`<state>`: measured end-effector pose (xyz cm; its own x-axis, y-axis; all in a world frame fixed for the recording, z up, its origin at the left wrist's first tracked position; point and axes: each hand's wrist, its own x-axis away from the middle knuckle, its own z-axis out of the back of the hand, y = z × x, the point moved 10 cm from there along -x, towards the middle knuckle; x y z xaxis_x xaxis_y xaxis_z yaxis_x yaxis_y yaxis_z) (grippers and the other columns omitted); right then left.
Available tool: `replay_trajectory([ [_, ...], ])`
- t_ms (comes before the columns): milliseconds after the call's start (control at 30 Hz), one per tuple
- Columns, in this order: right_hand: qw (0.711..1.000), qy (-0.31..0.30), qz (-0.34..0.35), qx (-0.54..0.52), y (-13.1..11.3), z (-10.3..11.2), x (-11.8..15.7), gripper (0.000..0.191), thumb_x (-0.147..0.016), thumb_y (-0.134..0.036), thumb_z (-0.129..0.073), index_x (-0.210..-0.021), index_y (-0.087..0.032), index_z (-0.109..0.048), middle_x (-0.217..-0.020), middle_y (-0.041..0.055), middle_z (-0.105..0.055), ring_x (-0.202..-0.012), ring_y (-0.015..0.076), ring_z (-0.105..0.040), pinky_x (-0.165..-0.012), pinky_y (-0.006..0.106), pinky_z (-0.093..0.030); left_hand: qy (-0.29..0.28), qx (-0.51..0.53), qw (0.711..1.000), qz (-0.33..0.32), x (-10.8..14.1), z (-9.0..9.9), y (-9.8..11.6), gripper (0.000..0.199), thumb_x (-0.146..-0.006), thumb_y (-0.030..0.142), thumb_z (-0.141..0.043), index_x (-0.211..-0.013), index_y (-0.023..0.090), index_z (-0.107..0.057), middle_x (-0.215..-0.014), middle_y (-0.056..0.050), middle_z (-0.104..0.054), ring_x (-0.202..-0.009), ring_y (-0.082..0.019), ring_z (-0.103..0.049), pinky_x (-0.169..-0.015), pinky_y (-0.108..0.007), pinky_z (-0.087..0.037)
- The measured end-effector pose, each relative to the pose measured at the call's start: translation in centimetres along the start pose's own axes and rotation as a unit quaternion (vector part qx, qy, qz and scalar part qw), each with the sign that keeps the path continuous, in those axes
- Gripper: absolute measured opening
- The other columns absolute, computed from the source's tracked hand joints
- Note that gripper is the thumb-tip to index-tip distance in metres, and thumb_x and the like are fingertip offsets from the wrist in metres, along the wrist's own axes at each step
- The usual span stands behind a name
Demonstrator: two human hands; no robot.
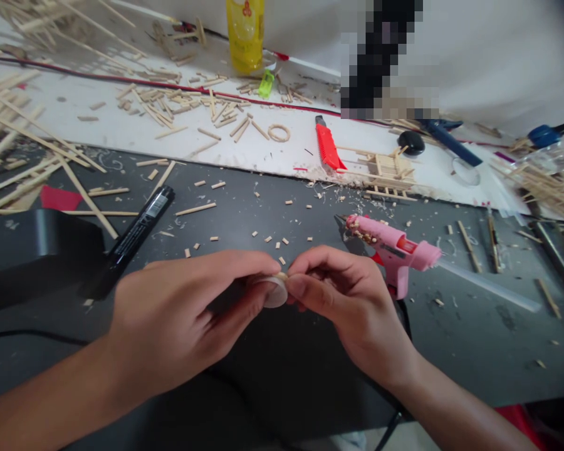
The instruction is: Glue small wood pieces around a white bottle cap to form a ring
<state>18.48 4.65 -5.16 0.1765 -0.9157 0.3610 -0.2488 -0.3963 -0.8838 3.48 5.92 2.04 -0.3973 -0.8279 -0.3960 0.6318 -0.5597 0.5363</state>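
Note:
Between thumb and fingers, my left hand [178, 313] holds a small round white piece [276, 294] near the middle of the view. A bit of light wood shows at its upper edge. My right hand [348, 300] is closed in a pinch at the right side of that piece, its fingertips touching or nearly touching it; what they grip is too small to make out. Several tiny wood pieces [282, 260] lie just beyond my hands. To the right of my right hand is a pink glue gun [380, 241], its nozzle pointing left.
A black marker [141, 232] and black box [42, 250] are at left. Farther back lie wooden sticks [160, 103], a wooden ring [279, 132], a red cutter [329, 147], a small stick structure [390, 169] and a yellow bottle [245, 37]. A cable [28, 335] crosses the left side.

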Motion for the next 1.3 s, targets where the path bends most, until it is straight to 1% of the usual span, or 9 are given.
replay_trajectory([
  [133,0.999,-0.022,0.038,-0.011,-0.5,-0.4,0.3,0.018,-0.086,-0.025,-0.089,-0.101,-0.024,-0.078,-0.086,-0.0019,-0.071,-0.077,0.0102,-0.063,-0.070,0.020,-0.053,-0.002,-0.020,1.000,-0.003,0.0,0.0,0.4,0.013,-0.103,0.032,-0.062,-0.113,0.034,-0.070,-0.092,0.011,-0.086,-0.061,-0.013,-0.080,-0.040,-0.023,-0.044],
  [233,0.997,-0.040,0.066,0.018,-0.9,-0.5,0.5,0.014,-0.094,-0.030,-0.082,-0.105,-0.024,-0.076,-0.090,-0.0002,-0.071,-0.081,0.0123,-0.065,-0.074,0.023,-0.054,-0.010,-0.015,1.000,-0.011,0.2,-0.4,0.6,0.020,-0.104,0.033,-0.061,-0.122,0.036,-0.069,-0.100,0.009,-0.087,-0.068,-0.014,-0.082,-0.048,-0.021,-0.052],
  [400,0.993,-0.040,0.088,0.069,-1.5,-0.6,0.5,0.014,-0.096,-0.034,-0.078,-0.105,-0.023,-0.075,-0.091,0.0007,-0.071,-0.079,0.0132,-0.063,-0.071,0.024,-0.053,0.010,-0.010,1.000,-0.020,0.5,-0.2,0.7,0.019,-0.105,0.028,-0.062,-0.123,0.033,-0.069,-0.107,0.007,-0.086,-0.082,-0.014,-0.084,-0.064,-0.018,-0.059],
  [500,0.990,-0.034,0.090,0.106,-1.5,-0.9,0.6,0.016,-0.090,-0.029,-0.084,-0.102,-0.022,-0.076,-0.086,0.0002,-0.071,-0.073,0.0126,-0.060,-0.065,0.024,-0.050,0.023,0.002,1.000,0.020,0.4,0.2,-0.1,0.016,-0.102,0.032,-0.067,-0.117,0.033,-0.071,-0.098,0.008,-0.085,-0.076,-0.013,-0.082,-0.065,-0.018,-0.060],
  [600,0.980,-0.009,0.136,0.145,-2.3,-1.0,0.9,0.012,-0.087,-0.023,-0.086,-0.096,-0.021,-0.078,-0.081,0.0003,-0.072,-0.070,0.0126,-0.060,-0.063,0.025,-0.050,0.026,0.022,0.998,0.044,0.5,0.2,-0.7,0.016,-0.100,0.030,-0.069,-0.115,0.033,-0.072,-0.095,0.008,-0.084,-0.071,-0.013,-0.079,-0.069,-0.019,-0.061],
  [700,0.972,0.014,0.166,0.168,-2.8,-0.9,1.1,0.009,-0.086,-0.021,-0.085,-0.094,-0.021,-0.080,-0.081,0.0012,-0.074,-0.067,0.0130,-0.061,-0.061,0.026,-0.051,0.014,0.057,0.998,0.023,0.4,-0.3,-0.4,0.019,-0.099,0.023,-0.068,-0.115,0.033,-0.071,-0.098,0.006,-0.083,-0.073,-0.013,-0.078,-0.073,-0.021,-0.062],
  [833,0.971,0.028,0.157,0.179,-2.7,-0.6,1.1,0.009,-0.085,-0.020,-0.085,-0.093,-0.019,-0.080,-0.075,-0.0002,-0.072,-0.064,0.0118,-0.058,-0.058,0.025,-0.049,0.014,0.096,0.995,0.024,0.1,-0.6,-0.5,0.017,-0.098,0.022,-0.068,-0.112,0.031,-0.070,-0.098,0.005,-0.082,-0.077,-0.013,-0.077,-0.072,-0.021,-0.061],
  [1133,0.950,0.049,0.177,0.253,-3.6,-0.7,1.2,0.007,-0.085,-0.023,-0.082,-0.083,-0.018,-0.077,-0.068,-0.0004,-0.069,-0.059,0.0109,-0.056,-0.055,0.025,-0.048,0.000,0.126,0.992,0.000,-0.1,-0.7,0.0,0.020,-0.097,0.016,-0.069,-0.108,0.031,-0.070,-0.101,0.006,-0.082,-0.084,-0.013,-0.078,-0.081,-0.021,-0.062],
  [1300,0.947,0.053,0.184,0.258,-3.8,-0.8,1.4,0.009,-0.085,-0.025,-0.083,-0.082,-0.019,-0.077,-0.068,-0.0006,-0.070,-0.059,0.0114,-0.057,-0.055,0.025,-0.048,0.001,0.127,0.992,0.001,-0.2,-0.6,-0.1,0.018,-0.097,0.016,-0.070,-0.105,0.032,-0.071,-0.099,0.005,-0.082,-0.081,-0.015,-0.078,-0.078,-0.023,-0.063],
])
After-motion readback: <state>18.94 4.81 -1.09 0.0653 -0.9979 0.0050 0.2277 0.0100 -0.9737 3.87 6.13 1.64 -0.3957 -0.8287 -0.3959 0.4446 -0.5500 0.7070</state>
